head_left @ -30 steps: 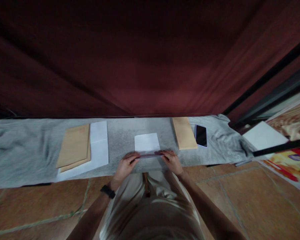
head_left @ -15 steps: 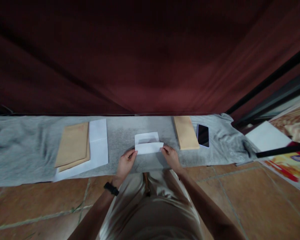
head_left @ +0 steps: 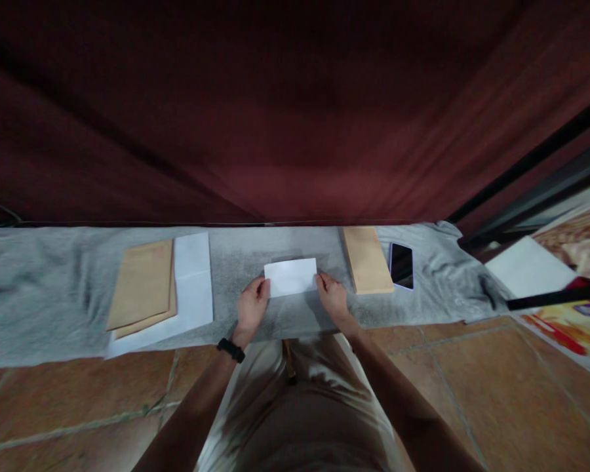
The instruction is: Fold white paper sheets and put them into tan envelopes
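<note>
A folded sheet of white paper [head_left: 291,276] lies in front of me at the middle of the grey cloth [head_left: 236,262], its layers flat on each other. At its left edge my left hand [head_left: 253,303] is closed, thumb on top of the paper. My right hand [head_left: 333,298] grips the right edge the same way. Fingers under the paper are hidden. Right of my right hand lies a stack of brown envelopes [head_left: 368,260]. Farther left, more brown envelopes [head_left: 141,282] rest on white paper sheets [head_left: 195,282].
A phone [head_left: 402,265] with a dark screen lies beside the right envelope stack. Behind the cloth hangs a dark red curtain [head_left: 285,151]. At the right stand a black metal bar [head_left: 560,296] and a printed poster [head_left: 580,328]. Tiled floor [head_left: 452,373] runs along the front.
The upper flap of the white paper, raised before with the back part showing behind it, now lies flat over it. Both hands have shifted slightly away from me with it.
</note>
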Tool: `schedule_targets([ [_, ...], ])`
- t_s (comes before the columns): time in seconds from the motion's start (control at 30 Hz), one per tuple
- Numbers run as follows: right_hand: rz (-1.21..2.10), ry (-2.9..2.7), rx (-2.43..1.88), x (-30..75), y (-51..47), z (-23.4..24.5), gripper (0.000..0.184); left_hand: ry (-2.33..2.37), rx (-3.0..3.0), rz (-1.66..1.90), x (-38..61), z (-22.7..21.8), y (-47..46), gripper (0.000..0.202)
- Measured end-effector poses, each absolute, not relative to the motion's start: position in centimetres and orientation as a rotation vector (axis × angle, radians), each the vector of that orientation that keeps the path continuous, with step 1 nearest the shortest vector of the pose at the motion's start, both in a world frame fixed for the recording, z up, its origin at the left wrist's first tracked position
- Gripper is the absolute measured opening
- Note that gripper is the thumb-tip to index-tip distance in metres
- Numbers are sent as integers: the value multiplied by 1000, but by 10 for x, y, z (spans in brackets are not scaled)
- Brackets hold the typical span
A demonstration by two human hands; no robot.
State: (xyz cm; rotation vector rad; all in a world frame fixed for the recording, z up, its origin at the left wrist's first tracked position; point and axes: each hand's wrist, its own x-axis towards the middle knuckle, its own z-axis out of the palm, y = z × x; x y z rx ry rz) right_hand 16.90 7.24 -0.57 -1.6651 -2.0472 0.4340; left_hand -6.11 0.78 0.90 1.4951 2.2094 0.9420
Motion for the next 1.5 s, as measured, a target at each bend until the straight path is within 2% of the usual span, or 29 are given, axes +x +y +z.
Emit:
schedule_targets([
  [0.33,369,-2136,-1876,155,72,3,27,2403,1500,616,-52,15,21,32],
  [0.7,183,-2153,-1914,145,70,-4,33,2483,1449,593,-44,17,23,33],
  [0.83,130,-2182,-1907,145,68,-3,32,2472,1461,683,-43,14,22,36],
  [1.03,105,-2199,-1922,142,65,0,32,2176,2011,794,-29,7,16,37],
  [1.3,161,-2130,-1844,146,66,-2,29,2095,2261,439,-12,-5,13,52],
  [1.5,257,-2230,-1401,125,68,-2,37,2101,2285,354,-12,-9,14,54],
])
